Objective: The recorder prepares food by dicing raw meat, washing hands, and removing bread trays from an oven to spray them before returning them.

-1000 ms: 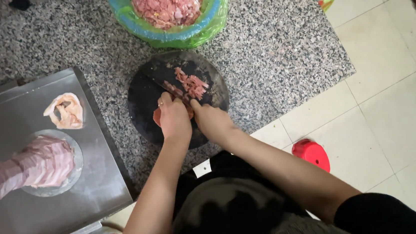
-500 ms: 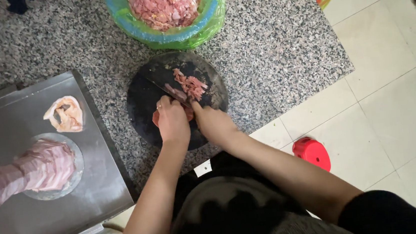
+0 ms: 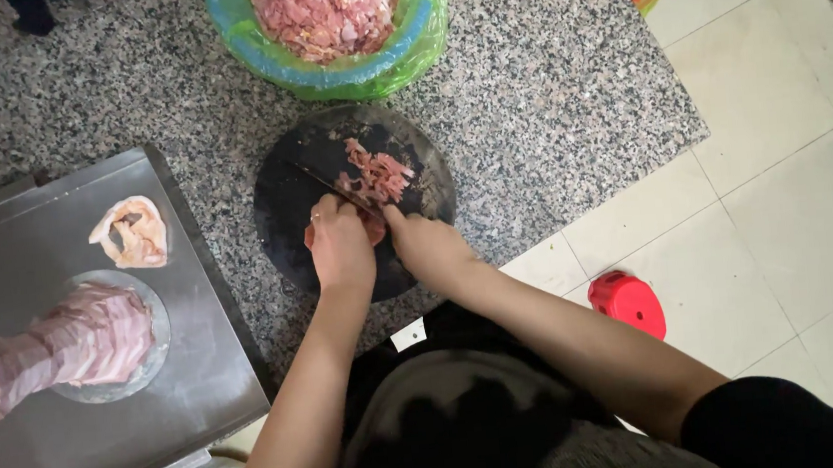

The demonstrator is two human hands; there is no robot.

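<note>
My left hand (image 3: 340,251) presses down on a piece of raw meat (image 3: 372,230) at the near part of the round dark cutting board (image 3: 283,205), fingers curled over it so it cannot slide, with the fingertips tucked back from the blade. My right hand (image 3: 428,248) is closed around the handle of a knife (image 3: 337,186); the dark blade runs out to the far left across the board, just beside my left knuckles, so the edge meets the meat right where I pin it. The handle itself is hidden inside my fist.

Just beyond my fingers, on the far side of the blade, lies a small heap of cut meat pieces (image 3: 381,172), apart from the uncut piece. The board sits on a speckled stone slab (image 3: 544,82). Farther off stands a green bowl (image 3: 420,43) lined with plastic and heaped with sliced meat. To the left, a metal tray (image 3: 75,465) carries a stacked column of meat on a round plate and a pale loose scrap. A red stool (image 3: 628,301) stands on the tiled floor to my right.
</note>
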